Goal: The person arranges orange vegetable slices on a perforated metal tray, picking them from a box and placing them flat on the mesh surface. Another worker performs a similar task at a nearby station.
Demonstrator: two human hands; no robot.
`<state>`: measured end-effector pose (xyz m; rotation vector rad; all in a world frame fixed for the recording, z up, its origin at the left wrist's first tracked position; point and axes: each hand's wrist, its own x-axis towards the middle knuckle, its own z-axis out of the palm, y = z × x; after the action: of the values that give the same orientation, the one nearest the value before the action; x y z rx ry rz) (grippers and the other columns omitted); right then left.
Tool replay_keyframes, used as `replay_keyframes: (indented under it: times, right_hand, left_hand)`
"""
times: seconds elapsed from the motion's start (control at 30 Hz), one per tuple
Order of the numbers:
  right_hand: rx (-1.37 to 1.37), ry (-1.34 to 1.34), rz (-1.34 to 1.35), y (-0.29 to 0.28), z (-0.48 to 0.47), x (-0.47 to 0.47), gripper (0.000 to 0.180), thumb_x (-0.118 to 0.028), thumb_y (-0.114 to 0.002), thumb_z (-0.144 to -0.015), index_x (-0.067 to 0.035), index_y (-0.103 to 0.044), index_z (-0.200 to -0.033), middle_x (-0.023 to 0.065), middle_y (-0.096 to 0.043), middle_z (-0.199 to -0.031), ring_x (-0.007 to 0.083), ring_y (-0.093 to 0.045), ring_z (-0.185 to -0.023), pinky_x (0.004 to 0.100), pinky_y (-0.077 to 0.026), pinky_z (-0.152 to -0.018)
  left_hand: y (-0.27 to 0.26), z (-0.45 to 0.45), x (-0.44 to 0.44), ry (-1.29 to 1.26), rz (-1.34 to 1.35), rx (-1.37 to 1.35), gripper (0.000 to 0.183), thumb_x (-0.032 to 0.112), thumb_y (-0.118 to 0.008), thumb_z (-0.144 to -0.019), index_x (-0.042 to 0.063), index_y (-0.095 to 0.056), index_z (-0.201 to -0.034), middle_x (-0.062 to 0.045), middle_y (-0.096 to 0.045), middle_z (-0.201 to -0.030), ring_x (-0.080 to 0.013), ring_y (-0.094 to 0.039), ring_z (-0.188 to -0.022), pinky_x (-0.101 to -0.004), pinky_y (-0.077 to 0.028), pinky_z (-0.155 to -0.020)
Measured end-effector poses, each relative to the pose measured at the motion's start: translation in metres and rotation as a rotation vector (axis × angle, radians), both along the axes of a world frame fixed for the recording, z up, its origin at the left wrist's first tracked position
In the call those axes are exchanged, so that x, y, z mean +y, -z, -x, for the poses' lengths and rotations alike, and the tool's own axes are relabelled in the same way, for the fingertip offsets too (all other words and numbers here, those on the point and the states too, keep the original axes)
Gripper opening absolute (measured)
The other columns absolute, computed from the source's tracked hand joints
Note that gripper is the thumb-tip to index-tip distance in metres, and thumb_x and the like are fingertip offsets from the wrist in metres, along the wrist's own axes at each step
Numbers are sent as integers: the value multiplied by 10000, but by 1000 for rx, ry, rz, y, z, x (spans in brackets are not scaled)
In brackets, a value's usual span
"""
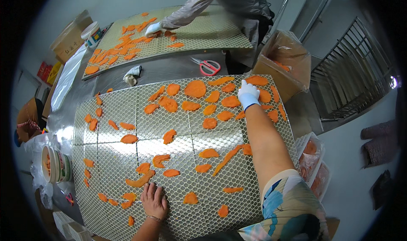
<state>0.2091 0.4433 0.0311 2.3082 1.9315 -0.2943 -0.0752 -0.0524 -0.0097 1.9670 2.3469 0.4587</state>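
A large mesh drying rack (114, 158) lies before me, with flat orange slices that look like sweet potato (195, 89) scattered over it. My left hand (154, 199) is bare and rests palm down on the mesh, fingers spread a little. Just beyond its fingertips lies a long curved slice (141, 179). At the far right part of the rack, my right hand (248, 93) wears a white glove and touches down among the slices. One broad slice (257, 80) is beside its fingers. The glove hides whether anything is under or between the fingertips.
Red-handled scissors (210, 68) and a crumpled glove (132, 75) lie on the metal table (171, 64). Across it, a co-worker's gloved hand (154, 29) is over slices on a second rack (210, 34). A lined carton (273, 78) stands right; a white bucket (55, 164) stands left.
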Motion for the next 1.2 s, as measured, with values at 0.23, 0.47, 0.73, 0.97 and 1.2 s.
replay_keyframes:
  times: [0.23,0.47,0.73,0.97,1.2]
  right_hand:
    - [-17,57,-86,-12,10,1,422,-282,-595,-918,-140,-509,-1306,142,-523,-1333,382,-494,-1244,443,-477,-981]
    - [161,-39,5,-12,2,3,537,-390,-666,-840,-62,-566,-1253,178,-593,-1294,335,-597,-1159,435,-496,-939]
    - [164,-399,-65,21,22,-48,478,-255,-599,-863,-159,-470,-1313,189,-447,-1396,358,-423,-1311,467,-417,-1033]
    - [-60,-244,-65,-7,43,-64,356,-209,-558,-923,-153,-470,-1263,176,-496,-1241,367,-553,-1127,436,-522,-868]
    - [154,-184,233,-26,55,-63,385,-245,-622,-880,-134,-549,-1242,179,-565,-1298,307,-564,-1203,454,-488,-937]
  left_hand:
    - [-1,-1,-1,-22,8,-3,381,171,-601,-801,113,-606,-1177,-164,-498,-1355,-404,-404,-1319,-531,-307,-1067]
    - [5,-1,-2,-15,11,-28,414,145,-599,-785,95,-593,-1196,-172,-485,-1378,-402,-379,-1345,-532,-287,-1088]
    - [1,0,-2,-28,17,-28,411,144,-600,-790,107,-591,-1198,-161,-487,-1377,-399,-376,-1350,-533,-288,-1090]
    - [2,0,0,-20,14,-40,400,143,-606,-789,98,-599,-1186,-160,-479,-1385,-394,-364,-1362,-528,-280,-1099]
    - [15,5,-10,-28,18,16,397,167,-578,-807,103,-581,-1198,-164,-470,-1397,-404,-369,-1356,-539,-277,-1093]
